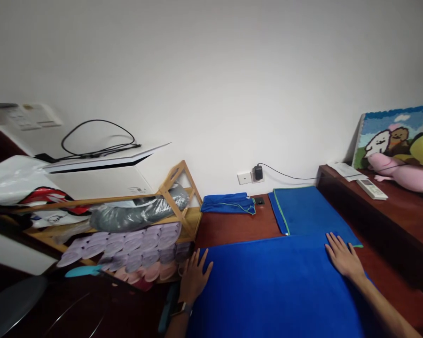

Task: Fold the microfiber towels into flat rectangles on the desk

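Blue towel [275,286] lies spread flat over a dark red-brown wooden tabletop [232,227], its near edge cut off by the bottom of the picture. The left hand [193,277] rests palm down on its far left corner, fingers spread and gripping nothing; the wrist, with a watch, is partly out of view. The right hand [343,258] lies flat and open on the far right edge, its forearm leaving the picture. Beyond lies a second blue towel [303,209] with a green edge, partly covered by the first, and a folded blue towel [228,203] by the white wall. A charger [257,172] sits in a wall socket. To the left, a wooden rack [178,188] holds slippers [141,249], blurred and hard to make out. On a shelf to the right are a remote control [372,188] and a pink plush toy [407,176], cut off.
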Available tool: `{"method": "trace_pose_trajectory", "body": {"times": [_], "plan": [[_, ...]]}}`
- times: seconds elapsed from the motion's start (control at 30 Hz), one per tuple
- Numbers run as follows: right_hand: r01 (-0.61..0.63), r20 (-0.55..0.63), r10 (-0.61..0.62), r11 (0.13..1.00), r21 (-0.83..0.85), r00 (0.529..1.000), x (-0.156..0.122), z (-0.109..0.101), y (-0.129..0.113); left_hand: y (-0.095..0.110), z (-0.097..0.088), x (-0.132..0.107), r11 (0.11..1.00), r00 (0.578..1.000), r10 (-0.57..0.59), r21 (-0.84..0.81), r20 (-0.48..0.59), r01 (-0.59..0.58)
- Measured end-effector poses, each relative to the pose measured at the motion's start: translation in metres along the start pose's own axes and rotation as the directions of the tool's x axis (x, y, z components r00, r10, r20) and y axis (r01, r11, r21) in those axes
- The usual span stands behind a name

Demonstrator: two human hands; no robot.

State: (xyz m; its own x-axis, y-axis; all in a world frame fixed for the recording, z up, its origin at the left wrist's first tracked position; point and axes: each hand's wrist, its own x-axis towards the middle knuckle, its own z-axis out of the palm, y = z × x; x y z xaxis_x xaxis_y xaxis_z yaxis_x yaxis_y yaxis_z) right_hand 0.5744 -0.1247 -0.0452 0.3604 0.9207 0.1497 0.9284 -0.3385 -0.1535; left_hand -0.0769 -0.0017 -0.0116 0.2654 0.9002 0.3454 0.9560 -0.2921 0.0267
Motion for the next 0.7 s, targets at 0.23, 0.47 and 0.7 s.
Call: {"method": "trace_pose_trajectory", "body": {"times": [0.23,0.47,0.7], "plan": [[0.362,-0.104,-0.348,0.914,0.182,0.932,-0.002,-0.017,-0.15,0.025,-0.002,0.022,0.991,0.992,0.113,-0.06,-0.047,-0.116],[0.406,0.016,-0.419,0.888,0.218,0.908,-0.001,-0.004,-0.148,0.013,0.012,0.02,0.992,0.991,0.122,-0.051,0.056,-0.119],[0.096,0.1,-0.106,0.99,0.103,0.989,0.019,-0.004,-0.004,0.014,0.012,0.019,0.994,0.994,0.101,-0.042,0.041,-0.1]]}}
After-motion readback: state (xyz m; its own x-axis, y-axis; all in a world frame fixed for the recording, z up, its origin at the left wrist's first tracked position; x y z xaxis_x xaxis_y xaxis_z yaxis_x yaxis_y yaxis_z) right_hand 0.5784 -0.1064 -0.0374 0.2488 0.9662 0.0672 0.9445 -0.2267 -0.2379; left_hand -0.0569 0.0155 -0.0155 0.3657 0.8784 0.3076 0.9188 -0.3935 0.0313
